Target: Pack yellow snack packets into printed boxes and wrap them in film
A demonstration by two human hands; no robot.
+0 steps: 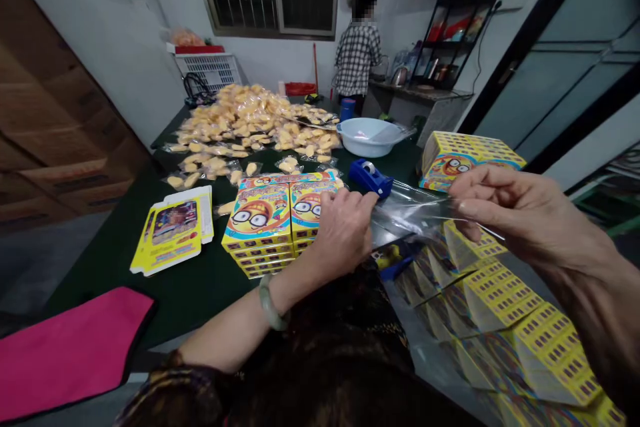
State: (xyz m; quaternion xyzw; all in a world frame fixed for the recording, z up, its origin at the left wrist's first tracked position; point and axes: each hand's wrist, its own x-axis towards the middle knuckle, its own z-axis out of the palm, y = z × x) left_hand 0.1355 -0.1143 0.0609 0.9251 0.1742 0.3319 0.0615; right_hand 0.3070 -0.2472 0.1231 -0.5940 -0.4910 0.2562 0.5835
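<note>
My right hand (515, 207) pinches one end of a clear plastic bag (417, 207) between thumb and fingers. Its other end reaches my left hand (345, 227), which is closed with the fingertips at the bag's edge. A green bangle (271, 303) circles my left wrist. Just left of that hand stands a block of stacked yellow cartons (260, 213) with a cartoon face in glasses. A blue tape dispenser (370, 177) sits behind the bag. Beyond my right hand is another block of cartons (470, 150), wrapped in shiny film.
Wrapped yellow snacks (250, 117) are heaped at the table's back, beside a pale blue basin (370, 135). Flattened cartons (175, 230) lie left. More wrapped cartons (510, 320) are stacked low right. A pink-topped seat (70, 353) is near left. A person (357, 57) stands at the counter.
</note>
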